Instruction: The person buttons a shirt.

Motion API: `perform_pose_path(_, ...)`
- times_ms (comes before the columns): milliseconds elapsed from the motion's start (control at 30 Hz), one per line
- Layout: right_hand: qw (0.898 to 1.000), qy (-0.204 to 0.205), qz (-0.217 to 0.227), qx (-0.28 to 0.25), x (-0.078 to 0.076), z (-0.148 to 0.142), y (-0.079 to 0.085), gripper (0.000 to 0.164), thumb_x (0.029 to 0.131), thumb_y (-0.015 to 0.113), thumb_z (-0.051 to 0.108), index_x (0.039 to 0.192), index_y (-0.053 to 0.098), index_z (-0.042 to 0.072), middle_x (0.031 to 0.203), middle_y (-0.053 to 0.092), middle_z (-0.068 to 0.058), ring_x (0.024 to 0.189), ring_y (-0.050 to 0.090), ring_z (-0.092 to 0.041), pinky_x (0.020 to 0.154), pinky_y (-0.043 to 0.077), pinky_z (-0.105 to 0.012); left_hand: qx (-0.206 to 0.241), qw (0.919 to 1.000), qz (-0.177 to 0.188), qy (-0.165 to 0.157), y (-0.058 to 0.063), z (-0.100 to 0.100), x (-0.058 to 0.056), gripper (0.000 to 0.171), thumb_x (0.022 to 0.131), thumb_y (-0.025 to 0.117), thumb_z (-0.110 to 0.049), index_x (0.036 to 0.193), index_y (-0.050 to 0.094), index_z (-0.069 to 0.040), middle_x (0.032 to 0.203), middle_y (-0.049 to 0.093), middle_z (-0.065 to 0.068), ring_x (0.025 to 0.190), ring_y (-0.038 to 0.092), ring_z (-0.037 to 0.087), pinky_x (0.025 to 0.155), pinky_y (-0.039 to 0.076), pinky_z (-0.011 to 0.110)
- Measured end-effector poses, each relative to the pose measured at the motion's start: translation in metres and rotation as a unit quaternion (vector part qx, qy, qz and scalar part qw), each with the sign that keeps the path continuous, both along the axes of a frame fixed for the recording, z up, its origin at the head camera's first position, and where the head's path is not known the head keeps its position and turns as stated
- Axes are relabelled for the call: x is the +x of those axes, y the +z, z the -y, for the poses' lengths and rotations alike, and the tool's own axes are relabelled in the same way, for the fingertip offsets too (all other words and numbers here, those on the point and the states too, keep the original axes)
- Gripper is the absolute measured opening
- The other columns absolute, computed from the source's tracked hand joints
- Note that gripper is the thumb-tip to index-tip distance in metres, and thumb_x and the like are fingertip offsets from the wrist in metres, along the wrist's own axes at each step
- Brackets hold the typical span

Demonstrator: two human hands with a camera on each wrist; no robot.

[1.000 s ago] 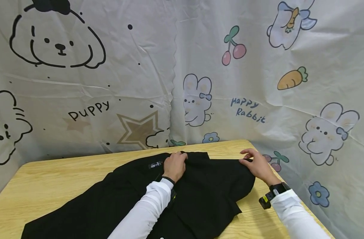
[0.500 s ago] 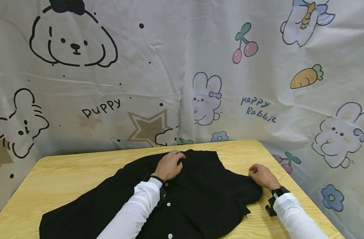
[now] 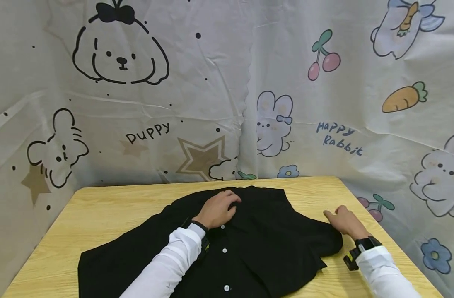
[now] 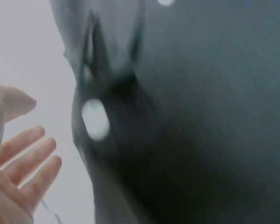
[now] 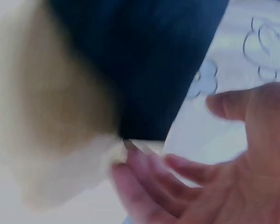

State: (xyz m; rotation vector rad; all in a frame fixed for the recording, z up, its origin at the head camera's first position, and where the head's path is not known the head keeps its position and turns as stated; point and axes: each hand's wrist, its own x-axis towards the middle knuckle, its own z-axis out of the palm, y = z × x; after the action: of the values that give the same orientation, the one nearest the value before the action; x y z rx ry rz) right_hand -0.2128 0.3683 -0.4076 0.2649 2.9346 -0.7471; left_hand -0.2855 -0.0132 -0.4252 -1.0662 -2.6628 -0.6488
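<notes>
A black button-up shirt (image 3: 279, 236) lies spread over the wooden table, with white buttons down its front. My left hand (image 3: 216, 210) is over the upper front of the shirt, near the collar. In the left wrist view its fingers (image 4: 37, 182) are parted and hold nothing, beside the dark cloth. At the end of the short right-side sleeve (image 3: 329, 240) is my right hand (image 3: 347, 223). The right wrist view shows that hand with thumb and fingers spread apart, its fingertips right at the sleeve hem (image 5: 144, 135).
The light wooden table (image 3: 111, 223) reaches to a pale cloth backdrop (image 3: 212, 103) printed with cartoon animals and fruit. The backdrop hangs behind the table and along its right side. Both forearms wear white sleeves and dark wrist straps.
My right hand has let go of the shirt sleeve, which has dropped lower onto the table. My left hand has shifted slightly over the shirt front. The head view has turned left.
</notes>
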Motion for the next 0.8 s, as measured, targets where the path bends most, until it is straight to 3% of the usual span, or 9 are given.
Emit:
perform_pose_path(67, 0.996, -0.031, 0.060, -0.054, 0.012, -0.011, -0.002, 0.055, 0.098, 0.043, 0.044, 0.075, 0.050, -0.006, 0.068, 0.052, -0.014, 0.056, 0.054, -0.022, 0.054, 0.049, -0.035, -0.019, 0.9995, 0.009, -0.026, 0.000, -0.020, 0.004, 0.023, 0.094, 0.061, -0.019, 0.116, 0.066, -0.015, 0.117, 0.059, 0.001, 0.104, 0.058, 0.018, 0.087, 0.047, 0.035)
perform_pose_path(167, 0.980, -0.069, 0.132, -0.129, 0.026, -0.021, -0.007, 0.065, 0.094, 0.040, 0.061, 0.070, 0.050, 0.002, 0.064, 0.052, -0.008, 0.050, 0.053, -0.017, 0.051, 0.050, -0.030, -0.077, 0.9955, 0.030, -0.047, -0.001, -0.047, 0.013, 0.035, 0.096, 0.058, -0.032, 0.126, 0.060, -0.015, 0.126, 0.056, 0.003, 0.111, 0.055, 0.018, 0.090, 0.046, 0.034)
perform_pose_path(300, 0.969, -0.040, 0.165, -0.180, 0.036, -0.027, -0.009, 0.062, 0.091, 0.046, 0.062, 0.074, 0.054, 0.004, 0.068, 0.059, -0.008, 0.056, 0.058, -0.015, 0.057, 0.052, -0.029, -0.152, 0.9858, 0.058, -0.041, -0.006, -0.076, 0.025, 0.054, 0.093, 0.056, -0.049, 0.135, 0.053, -0.015, 0.136, 0.050, 0.006, 0.120, 0.050, 0.023, 0.093, 0.045, 0.037)
perform_pose_path(433, 0.958, 0.077, 0.131, -0.244, 0.033, -0.028, -0.012, 0.040, 0.095, 0.058, 0.041, 0.094, 0.062, 0.001, 0.089, 0.064, -0.007, 0.082, 0.061, -0.017, 0.076, 0.052, -0.036, -0.205, 0.9766, 0.064, -0.011, -0.015, -0.084, 0.030, 0.071, 0.083, 0.060, -0.064, 0.137, 0.052, -0.019, 0.138, 0.048, 0.006, 0.123, 0.047, 0.025, 0.093, 0.045, 0.042)
perform_pose_path(500, 0.950, 0.115, 0.099, -0.274, 0.032, -0.031, -0.013, 0.036, 0.096, 0.059, 0.032, 0.109, 0.060, -0.002, 0.104, 0.063, -0.009, 0.097, 0.060, -0.019, 0.086, 0.049, -0.041, -0.227, 0.9725, 0.054, -0.004, -0.017, -0.088, 0.031, 0.079, 0.076, 0.062, -0.070, 0.137, 0.052, -0.022, 0.138, 0.048, 0.006, 0.124, 0.046, 0.026, 0.092, 0.045, 0.043)
perform_pose_path(633, 0.935, 0.129, 0.062, -0.325, 0.033, -0.036, -0.013, 0.041, 0.099, 0.053, 0.026, 0.125, 0.050, -0.006, 0.117, 0.061, -0.012, 0.106, 0.059, -0.021, 0.092, 0.046, -0.043, -0.249, 0.9677, 0.040, 0.001, -0.018, -0.095, 0.031, 0.090, 0.065, 0.066, -0.076, 0.138, 0.052, -0.025, 0.137, 0.048, 0.006, 0.124, 0.045, 0.027, 0.090, 0.046, 0.045)
perform_pose_path(733, 0.925, 0.124, 0.056, -0.355, 0.036, -0.039, -0.010, 0.045, 0.101, 0.049, 0.026, 0.131, 0.042, -0.007, 0.112, 0.064, -0.015, 0.099, 0.064, -0.025, 0.084, 0.051, -0.042, -0.259, 0.9651, 0.038, 0.004, -0.016, -0.099, 0.031, 0.094, 0.060, 0.068, -0.078, 0.138, 0.051, -0.027, 0.136, 0.048, 0.006, 0.123, 0.045, 0.028, 0.088, 0.047, 0.045)
perform_pose_path(800, 0.921, 0.118, 0.058, -0.367, 0.038, -0.040, -0.008, 0.046, 0.102, 0.048, 0.026, 0.131, 0.039, -0.008, 0.104, 0.067, -0.016, 0.085, 0.068, -0.028, 0.073, 0.055, -0.042, -0.269, 0.9624, 0.039, 0.006, -0.014, -0.102, 0.032, 0.098, 0.058, 0.069, -0.079, 0.139, 0.050, -0.028, 0.137, 0.046, 0.007, 0.124, 0.044, 0.029, 0.088, 0.047, 0.045)
